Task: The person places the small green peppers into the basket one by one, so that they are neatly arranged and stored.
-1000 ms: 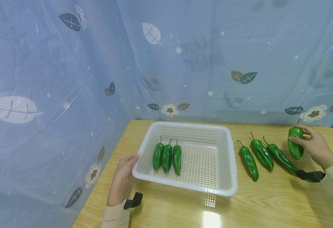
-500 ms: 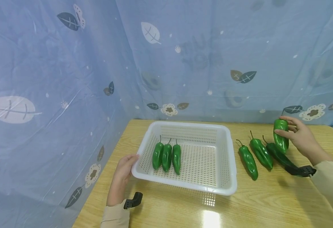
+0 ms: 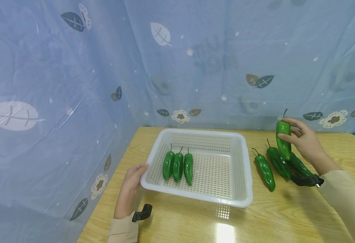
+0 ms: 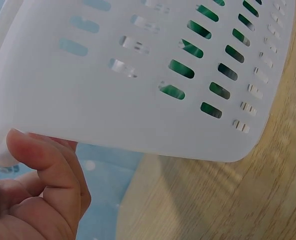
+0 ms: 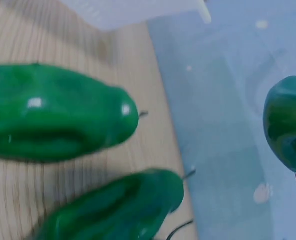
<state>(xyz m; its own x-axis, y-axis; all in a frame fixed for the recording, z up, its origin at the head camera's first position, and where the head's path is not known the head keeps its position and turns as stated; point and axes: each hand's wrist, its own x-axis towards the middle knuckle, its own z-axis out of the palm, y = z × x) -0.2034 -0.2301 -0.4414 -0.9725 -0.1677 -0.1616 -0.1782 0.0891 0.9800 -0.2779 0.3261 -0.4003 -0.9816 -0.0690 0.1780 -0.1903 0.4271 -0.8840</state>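
My right hand (image 3: 303, 141) grips a glossy green chili pepper (image 3: 283, 140) near its stem end, the stem pointing up, above the peppers at the right. In the right wrist view only the rounded tip of the held pepper (image 5: 288, 125) shows at the right edge. My left hand (image 3: 133, 178) holds the left rim of a white perforated plastic basket (image 3: 195, 199); in the left wrist view the thumb and curled fingers (image 4: 47, 170) are at the rim. Three green peppers (image 3: 178, 167) lie side by side in the basket's left part.
Right of the basket, a green pepper (image 3: 265, 172) lies on the wooden table (image 3: 177, 222), beside a second pepper (image 3: 277, 163) and a third (image 3: 300, 165) partly hidden by the right hand's wrist camera (image 3: 306, 180). A blue patterned sheet (image 3: 208, 67) hangs behind and at the left.
My right hand has carried its pepper leftward and up, from the right end of the table to over the loose peppers. The left hand and basket stay in place.
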